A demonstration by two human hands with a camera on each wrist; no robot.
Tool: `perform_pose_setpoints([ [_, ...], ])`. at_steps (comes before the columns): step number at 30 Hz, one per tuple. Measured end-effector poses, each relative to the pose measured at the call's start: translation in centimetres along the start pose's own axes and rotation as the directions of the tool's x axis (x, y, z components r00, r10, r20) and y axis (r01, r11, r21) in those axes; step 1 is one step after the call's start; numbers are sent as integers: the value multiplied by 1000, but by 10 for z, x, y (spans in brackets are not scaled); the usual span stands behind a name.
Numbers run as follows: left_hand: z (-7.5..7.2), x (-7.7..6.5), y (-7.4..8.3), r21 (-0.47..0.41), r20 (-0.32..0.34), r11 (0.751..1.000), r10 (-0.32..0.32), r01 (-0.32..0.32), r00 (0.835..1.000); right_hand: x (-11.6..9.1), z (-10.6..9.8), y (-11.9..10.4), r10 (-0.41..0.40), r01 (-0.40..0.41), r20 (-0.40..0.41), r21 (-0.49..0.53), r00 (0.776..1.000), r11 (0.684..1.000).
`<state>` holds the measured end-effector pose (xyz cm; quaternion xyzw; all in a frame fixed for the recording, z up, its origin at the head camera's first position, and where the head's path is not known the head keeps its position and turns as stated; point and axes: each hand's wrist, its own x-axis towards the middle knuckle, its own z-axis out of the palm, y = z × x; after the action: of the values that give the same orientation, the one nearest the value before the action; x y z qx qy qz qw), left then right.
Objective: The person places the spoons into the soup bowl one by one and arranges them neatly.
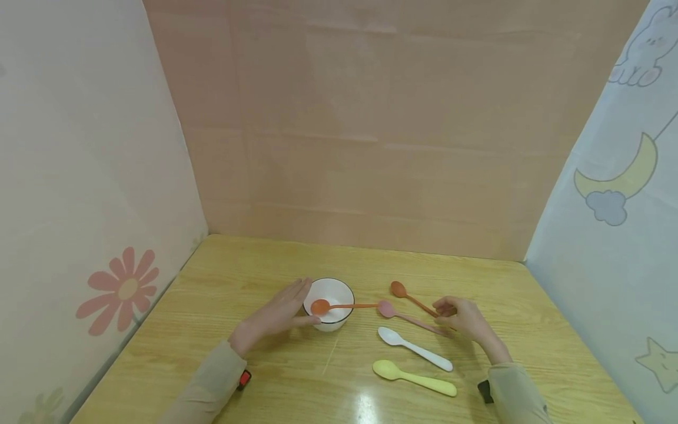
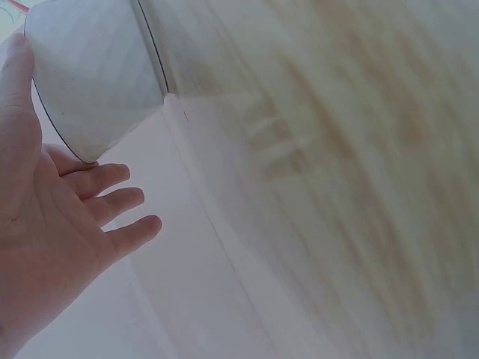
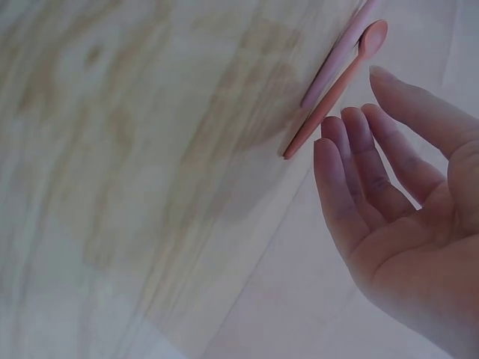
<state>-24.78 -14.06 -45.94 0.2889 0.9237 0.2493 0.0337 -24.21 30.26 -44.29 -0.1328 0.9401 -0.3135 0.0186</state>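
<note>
A white bowl [image 1: 336, 324] with a dark rim stands near the middle of the table. My left hand [image 1: 275, 315] rests against its left side, fingers and thumb fairly straight and spread around it. The left wrist view shows the thumb along the bowl [image 2: 97, 75]. An orange spoon [image 1: 320, 307] lies in the bowl, its handle sticking out over the right rim. My right hand [image 1: 463, 318] hovers by the handle of a second orange spoon [image 1: 398, 289], fingers loosely bent. In the right wrist view a gap shows between thumb and fingers, and the orange spoon [image 3: 325, 105] lies just beyond the fingertips.
A pink spoon [image 1: 386, 309] lies in front of the second orange one, with its tip by the first spoon's handle end. Nearer are a white spoon [image 1: 415, 348] and a yellow spoon [image 1: 415, 378]. Cloth walls enclose the wooden table [image 1: 254, 259] on three sides.
</note>
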Motion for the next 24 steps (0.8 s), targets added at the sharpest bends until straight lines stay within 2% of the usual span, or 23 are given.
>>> perform_pose_setpoints([
  [24,-2,0,5,-1,14,1000,-28,29,999,8,2,12,40,-40,40,12,998,999],
])
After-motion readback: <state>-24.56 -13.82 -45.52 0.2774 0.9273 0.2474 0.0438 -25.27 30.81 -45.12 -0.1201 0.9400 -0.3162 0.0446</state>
